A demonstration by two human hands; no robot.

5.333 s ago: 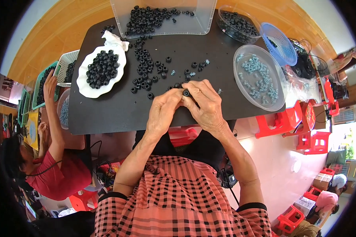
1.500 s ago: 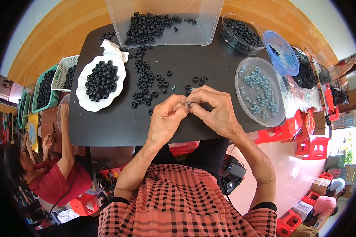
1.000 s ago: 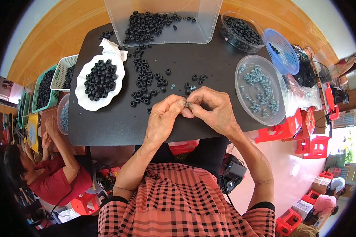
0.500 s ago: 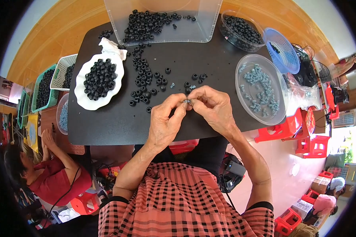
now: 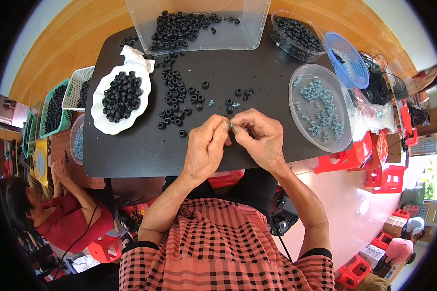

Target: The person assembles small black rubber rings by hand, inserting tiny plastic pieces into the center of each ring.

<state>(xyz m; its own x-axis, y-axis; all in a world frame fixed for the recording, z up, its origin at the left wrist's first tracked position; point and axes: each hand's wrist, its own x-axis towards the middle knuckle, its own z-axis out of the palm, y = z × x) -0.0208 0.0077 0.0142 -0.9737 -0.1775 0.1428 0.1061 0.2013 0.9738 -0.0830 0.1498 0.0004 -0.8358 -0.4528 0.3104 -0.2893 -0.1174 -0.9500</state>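
A person in a red-and-black checked shirt works at a black table (image 5: 131,155), both hands meeting over its near edge. The left hand (image 5: 206,148) and the right hand (image 5: 260,138) press their fingertips together around a small silvery part (image 5: 231,127), pinched tight between them just above the tabletop; whether a black ring sits on it cannot be told, since the fingers cover it.

Just beyond the hands, loose black rings (image 5: 179,104) lie scattered across the middle of the table, with 2 or so small silvery screws (image 5: 235,104) among them. To the left, a white scalloped dish (image 5: 99,121) holds a heap of the same black rings. At the far edge stands a clear plastic bin (image 5: 247,29), more black rings spread on its floor. To the right, a clear oval tray (image 5: 301,121) carries pale grey-blue threaded pieces, well apart from the hands. Behind it sit a clear round bowl (image 5: 277,41) of black pieces and a blue mesh basket (image 5: 347,60).

At the left rim of the view, another person in a red top (image 5: 73,223) sits beside green baskets (image 5: 46,128) filled with dark parts. Red plastic stools (image 5: 344,157) stand on the floor to the right.
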